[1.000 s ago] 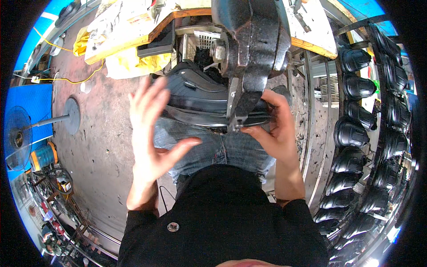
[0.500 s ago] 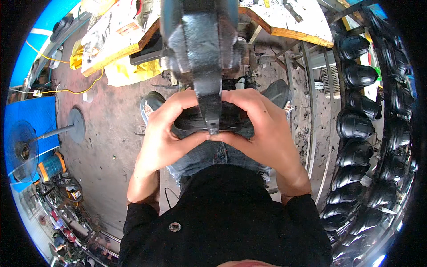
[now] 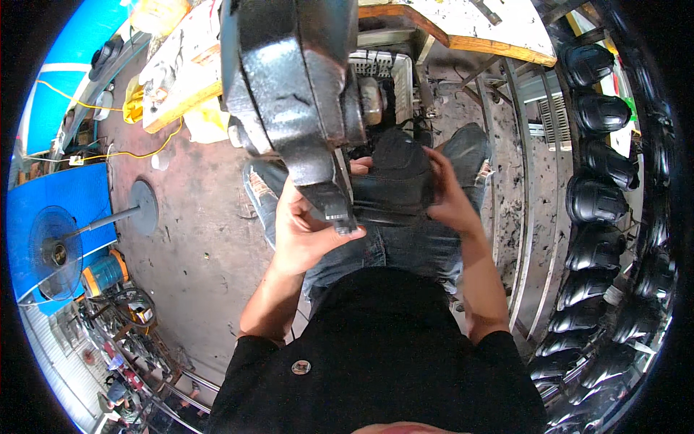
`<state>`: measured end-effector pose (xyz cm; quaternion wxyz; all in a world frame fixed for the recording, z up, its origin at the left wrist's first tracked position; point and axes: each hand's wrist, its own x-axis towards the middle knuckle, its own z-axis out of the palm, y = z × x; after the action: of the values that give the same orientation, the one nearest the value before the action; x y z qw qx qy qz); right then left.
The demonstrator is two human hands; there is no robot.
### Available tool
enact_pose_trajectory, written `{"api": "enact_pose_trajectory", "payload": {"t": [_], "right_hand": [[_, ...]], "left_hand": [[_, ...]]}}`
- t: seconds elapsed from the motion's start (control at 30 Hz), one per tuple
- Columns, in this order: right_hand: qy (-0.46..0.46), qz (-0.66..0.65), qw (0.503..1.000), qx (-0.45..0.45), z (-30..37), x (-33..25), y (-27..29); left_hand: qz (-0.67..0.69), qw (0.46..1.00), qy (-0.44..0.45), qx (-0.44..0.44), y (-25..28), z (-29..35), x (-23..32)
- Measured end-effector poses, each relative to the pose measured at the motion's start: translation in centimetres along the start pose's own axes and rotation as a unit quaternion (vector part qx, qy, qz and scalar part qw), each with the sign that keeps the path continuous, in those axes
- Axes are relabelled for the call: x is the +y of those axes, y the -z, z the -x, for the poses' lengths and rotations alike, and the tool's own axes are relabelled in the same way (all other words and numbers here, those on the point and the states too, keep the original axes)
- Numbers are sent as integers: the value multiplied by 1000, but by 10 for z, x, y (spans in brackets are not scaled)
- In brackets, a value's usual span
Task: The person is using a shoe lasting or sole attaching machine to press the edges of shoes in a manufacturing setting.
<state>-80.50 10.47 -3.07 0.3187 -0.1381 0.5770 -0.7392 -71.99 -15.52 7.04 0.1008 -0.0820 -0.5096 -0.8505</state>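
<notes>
A black shoe is above my lap, just right of the dark metal machine arm that comes down from the top. My right hand grips the shoe's right side, its fingers on the far part and the thumb nearer me. My left hand curves around behind the machine's narrow tip. Its thumb lies beside that tip and its fingertips show at the shoe's left edge. The machine arm hides part of the left fingers and some of the shoe's left side.
Racks of black shoes line the right side. White worktables with wooden edges stand ahead, a pale plastic crate between them. At left are a standing fan and a yellow cable. Metal rails run along the right.
The shoe has come away from under the machine tip to the right, with my right hand on it. My hands have moved apart, and the machine arm appears further left in view.
</notes>
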Motion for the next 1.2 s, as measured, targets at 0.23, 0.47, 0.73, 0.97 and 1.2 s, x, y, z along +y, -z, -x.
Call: {"api": "enact_pose_trajectory", "payload": {"t": [0.23, 0.47, 0.73, 0.97, 1.2], "right_hand": [[77, 313, 943, 80, 20, -91, 60], [214, 386, 894, 79, 20, -185, 52], [269, 475, 833, 92, 9, -218, -28], [149, 330, 930, 62, 15, -188, -60], [66, 217, 973, 49, 6, -146, -98]], "left_hand": [[-3, 997, 54, 61, -11, 4, 7], [35, 989, 50, 132, -2, 14, -3], [207, 948, 115, 212, 14, 37, -6], [187, 942, 72, 269, 55, 68, 10], [-135, 939, -66, 308, 67, 68, 61]]}}
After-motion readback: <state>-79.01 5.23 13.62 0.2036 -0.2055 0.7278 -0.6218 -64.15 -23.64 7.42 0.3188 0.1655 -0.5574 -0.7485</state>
